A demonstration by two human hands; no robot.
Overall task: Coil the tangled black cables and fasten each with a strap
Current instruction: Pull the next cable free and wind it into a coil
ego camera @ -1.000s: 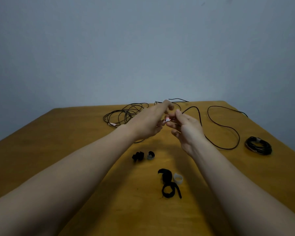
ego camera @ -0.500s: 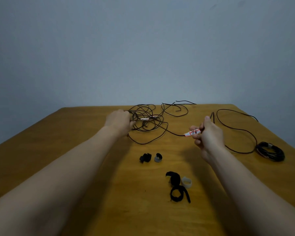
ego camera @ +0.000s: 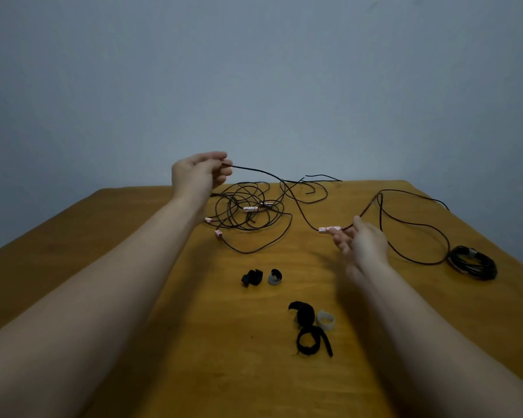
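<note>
1. Cable: one thin black cable [ego camera: 300,208] runs through the air between my hands.
2. My left hand [ego camera: 198,173] is raised and pinches one end.
3. My right hand [ego camera: 363,245] pinches it beside a white tag [ego camera: 329,229].
4. The tangled black heap [ego camera: 245,212] lies on the wooden table [ego camera: 133,267] beneath my left hand. The strapped coil [ego camera: 471,262] is at far right, and the loose fabric straps [ego camera: 307,330] lie near me.

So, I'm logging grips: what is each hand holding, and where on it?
Both pinch one black cable: the left hand a raised stretch above the tangle, the right hand just beside its white label.
</note>
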